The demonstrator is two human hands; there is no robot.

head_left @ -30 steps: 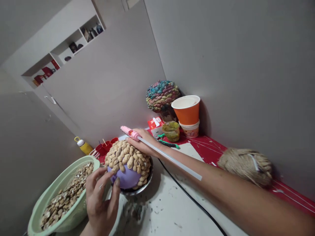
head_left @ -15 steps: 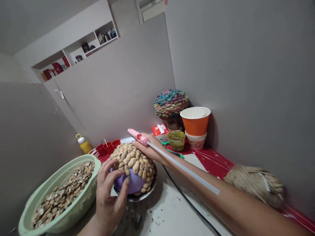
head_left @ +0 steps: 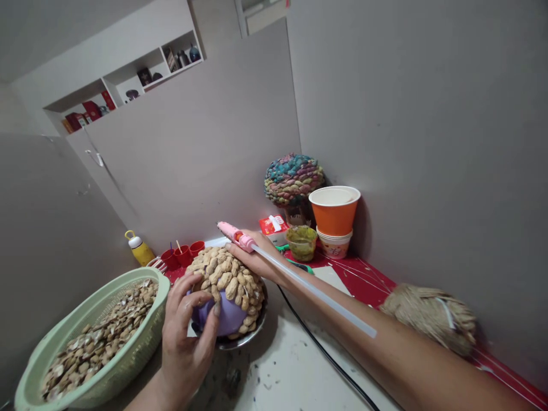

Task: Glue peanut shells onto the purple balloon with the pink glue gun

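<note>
A purple balloon sits in a shiny metal bowl, its top and right side covered with peanut shells. The thumb and index finger of my left hand close around a peanut shell at the lower edge of the covering, against the balloon. My right hand is wrapped round a pink glue gun behind the balloon, and rests near the top shells. A long translucent glue stick juts from the gun's back end over my forearm. Most of the right fingers are hidden.
On the left stands a green basket of peanut shells. Behind are red cups, a yellow bottle, a colourful mushroom-shaped craft, an orange paper bucket and a tub. Twine lies right; a black cord crosses the table.
The whole view has shifted slightly, so things appear a little further left. Both hands keep nearly the same place on the balloon and glue gun.
</note>
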